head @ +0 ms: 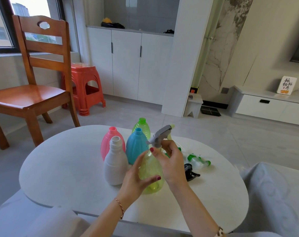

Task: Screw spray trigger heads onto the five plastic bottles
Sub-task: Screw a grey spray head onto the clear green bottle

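You are holding the yellow-green bottle [151, 170] just below the middle of the frame, above the near part of the white oval table [63, 168]. Your left hand [136, 177] is wrapping its body from the left, thumb across the front and fingers curled behind, clamped on it. Your right hand [171, 161] is closing its fingertips on the collar of the grey spray trigger head [159, 134], which is sitting on the bottle's neck with its nozzle pointing toward the upper right.

Just left of your hands, four uncapped bottles are standing upright in a tight cluster: the white bottle [114, 161] nearest you, the pink bottle [111, 142] behind it, the blue bottle [135, 146] to their right, and the green bottle [141, 126] farthest back.

To the right of your right hand, loose trigger heads are lying on the tabletop: a clear head with green trim [199, 160] and a black head [190, 171] nearer you. How many more are lying behind your hand, I cannot tell.
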